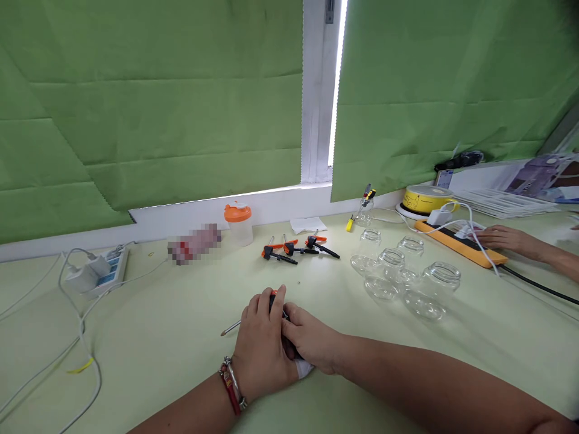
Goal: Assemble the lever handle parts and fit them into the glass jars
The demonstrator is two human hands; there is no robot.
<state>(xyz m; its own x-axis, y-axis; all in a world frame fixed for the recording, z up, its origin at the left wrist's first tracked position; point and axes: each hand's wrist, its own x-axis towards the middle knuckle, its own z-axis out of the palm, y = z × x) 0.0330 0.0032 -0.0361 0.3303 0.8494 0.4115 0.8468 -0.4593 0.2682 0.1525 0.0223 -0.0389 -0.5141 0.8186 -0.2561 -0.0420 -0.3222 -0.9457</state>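
Observation:
Both my hands are close together near the front of the table, closed round a black-and-orange tool (pixel 286 312) with a thin metal rod. My left hand (pixel 260 343) lies over it, fingers wrapped across the top. The rod (pixel 231 328) sticks out to the left, ending in a brownish tip. From the right, my right hand (pixel 312 336) presses its thumb and fingers on the same tool, most of which is hidden. A white patch (pixel 304 367) shows beneath my hands. Beyond them lie three similar black-and-orange tools (pixel 279 254), and a tiny ring (pixel 298 283).
Several clear glass jars (pixel 432 292) stand at right. Behind are screwdrivers (pixel 367 196) in a jar, an orange-lidded cup (pixel 239 224) and white paper (pixel 308 225). Another person's hand (pixel 506 238) touches an orange power strip (pixel 456 241). Cables (pixel 81 325) and a white power strip (pixel 108 271) lie left.

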